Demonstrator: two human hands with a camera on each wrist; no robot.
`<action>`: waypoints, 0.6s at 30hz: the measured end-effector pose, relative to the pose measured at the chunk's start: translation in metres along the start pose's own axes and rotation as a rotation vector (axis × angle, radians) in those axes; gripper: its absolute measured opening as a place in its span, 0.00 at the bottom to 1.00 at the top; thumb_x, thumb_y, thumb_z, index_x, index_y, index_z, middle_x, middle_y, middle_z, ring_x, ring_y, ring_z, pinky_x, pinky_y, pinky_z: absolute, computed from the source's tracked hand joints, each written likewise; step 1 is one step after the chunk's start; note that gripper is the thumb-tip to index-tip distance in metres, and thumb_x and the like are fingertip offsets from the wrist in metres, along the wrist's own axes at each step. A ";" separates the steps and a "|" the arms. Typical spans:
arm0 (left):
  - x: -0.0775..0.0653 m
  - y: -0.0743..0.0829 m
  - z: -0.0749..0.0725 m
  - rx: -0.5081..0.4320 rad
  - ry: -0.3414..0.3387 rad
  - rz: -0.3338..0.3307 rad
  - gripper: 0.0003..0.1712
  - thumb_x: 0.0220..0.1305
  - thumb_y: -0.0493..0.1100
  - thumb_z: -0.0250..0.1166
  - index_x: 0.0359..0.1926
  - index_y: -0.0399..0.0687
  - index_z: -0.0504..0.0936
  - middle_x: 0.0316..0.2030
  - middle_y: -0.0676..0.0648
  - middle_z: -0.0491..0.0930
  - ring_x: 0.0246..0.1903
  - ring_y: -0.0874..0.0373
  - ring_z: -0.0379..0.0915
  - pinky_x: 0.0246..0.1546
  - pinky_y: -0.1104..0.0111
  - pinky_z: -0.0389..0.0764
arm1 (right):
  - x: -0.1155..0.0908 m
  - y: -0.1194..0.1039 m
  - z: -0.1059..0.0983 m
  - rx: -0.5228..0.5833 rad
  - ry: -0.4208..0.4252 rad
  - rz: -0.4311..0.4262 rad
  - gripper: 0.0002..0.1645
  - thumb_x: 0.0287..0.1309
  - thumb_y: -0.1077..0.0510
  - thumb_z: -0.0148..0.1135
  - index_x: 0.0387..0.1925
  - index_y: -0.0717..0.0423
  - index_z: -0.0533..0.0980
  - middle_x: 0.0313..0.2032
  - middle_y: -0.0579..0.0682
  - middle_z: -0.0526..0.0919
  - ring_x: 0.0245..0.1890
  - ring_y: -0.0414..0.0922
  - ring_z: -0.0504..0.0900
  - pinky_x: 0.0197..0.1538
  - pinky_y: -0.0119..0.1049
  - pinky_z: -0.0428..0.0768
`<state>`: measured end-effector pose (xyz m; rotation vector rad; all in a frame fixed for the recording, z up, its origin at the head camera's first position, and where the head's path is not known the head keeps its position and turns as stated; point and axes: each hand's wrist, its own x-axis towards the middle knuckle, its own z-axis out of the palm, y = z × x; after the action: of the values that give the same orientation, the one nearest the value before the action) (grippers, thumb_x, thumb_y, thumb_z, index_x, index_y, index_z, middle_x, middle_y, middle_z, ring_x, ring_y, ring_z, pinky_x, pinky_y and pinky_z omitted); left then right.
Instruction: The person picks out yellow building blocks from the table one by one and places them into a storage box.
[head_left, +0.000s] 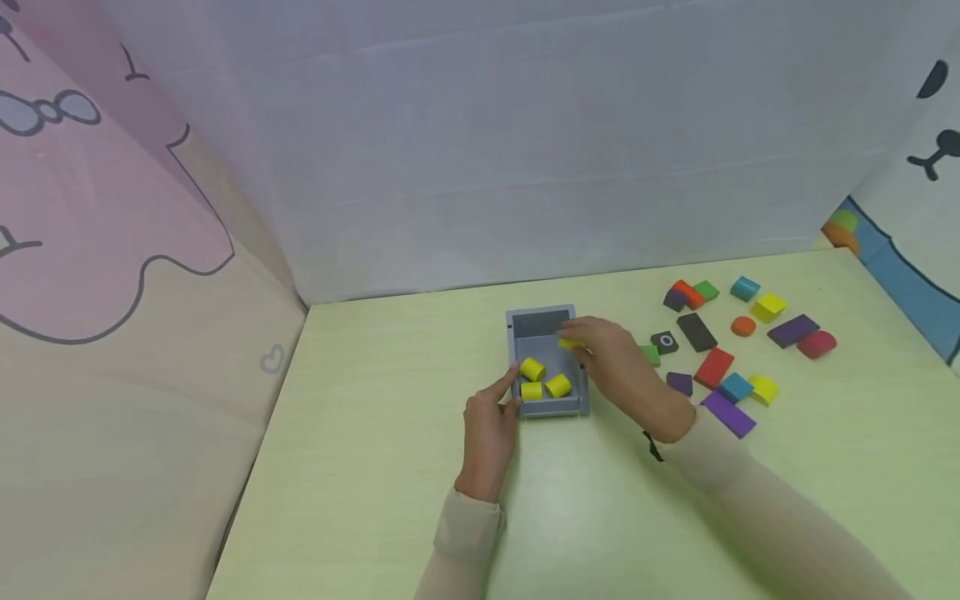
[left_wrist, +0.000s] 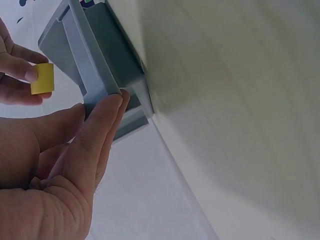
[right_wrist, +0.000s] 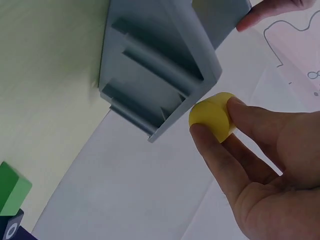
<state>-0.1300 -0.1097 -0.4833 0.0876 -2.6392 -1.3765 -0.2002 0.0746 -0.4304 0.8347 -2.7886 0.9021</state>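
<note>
yellow cylinder: it sits pinched in my right hand (head_left: 618,362), up by the grey bin's right-hand rim in the head view; whether that block (right_wrist: 212,119) brushes the rim i can't quite tell from these angles.
right-hand fingers: clamped on the cylinder, thumb on one side, fingertips against the other, a flat round end showing between them.
weight: light, i'd judge, a small toy block that a fingertip pinch should carry easily.
stiffness: likely hard wood or foam; its edges look crisp and nothing dents under my fingers, so i'd expect little give.
slip: the curved side could roll in a loose pinch, so i'd keep my thumb opposite my fingers, pads across the middle.
breakage: hardly a worry; it looks like a solid piece.
grey bin: it stands on the tabletop (head_left: 375,458), its walls (head_left: 555,408) looking like stiff, smooth moulded plastic, probably light enough to skid if knocked.
left-hand fingers: my left hand (head_left: 487,429) pinches the bin's edge at the near left, thumb and fingers closed on it; a sound place to steady it, clear of the opening.
three yellow cylinders: they lie inside the bin towards its near end (head_left: 557,385), tipped on their sides; best lifted by the two flat ends.
scattered blocks: these lie to the right, a red slab (head_left: 714,368) among them, better taken by its long edges.
</note>
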 end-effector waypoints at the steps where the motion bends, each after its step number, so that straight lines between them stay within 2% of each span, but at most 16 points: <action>1: 0.000 0.000 0.000 0.002 0.001 0.001 0.29 0.55 0.29 0.63 0.57 0.55 0.72 0.49 0.40 0.75 0.08 0.66 0.57 0.10 0.74 0.62 | 0.001 -0.001 0.001 0.001 -0.001 -0.012 0.19 0.50 0.70 0.62 0.46 0.57 0.77 0.49 0.54 0.77 0.52 0.51 0.71 0.53 0.49 0.71; 9: 0.001 0.000 0.000 0.011 0.002 0.007 0.28 0.55 0.30 0.63 0.57 0.53 0.73 0.49 0.40 0.75 0.07 0.66 0.56 0.10 0.73 0.62 | 0.008 -0.002 0.010 0.005 -0.005 -0.084 0.17 0.50 0.71 0.61 0.44 0.60 0.77 0.47 0.55 0.78 0.51 0.51 0.71 0.54 0.49 0.70; 18: 0.000 -0.002 0.000 0.010 0.002 0.015 0.29 0.54 0.29 0.63 0.57 0.54 0.73 0.46 0.39 0.77 0.07 0.66 0.57 0.10 0.73 0.62 | 0.016 -0.005 0.019 -0.014 -0.082 -0.037 0.16 0.52 0.71 0.60 0.44 0.59 0.77 0.46 0.53 0.79 0.50 0.50 0.72 0.54 0.46 0.71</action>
<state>-0.1305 -0.1108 -0.4853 0.0700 -2.6404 -1.3575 -0.2094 0.0526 -0.4393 0.9383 -2.8350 0.8601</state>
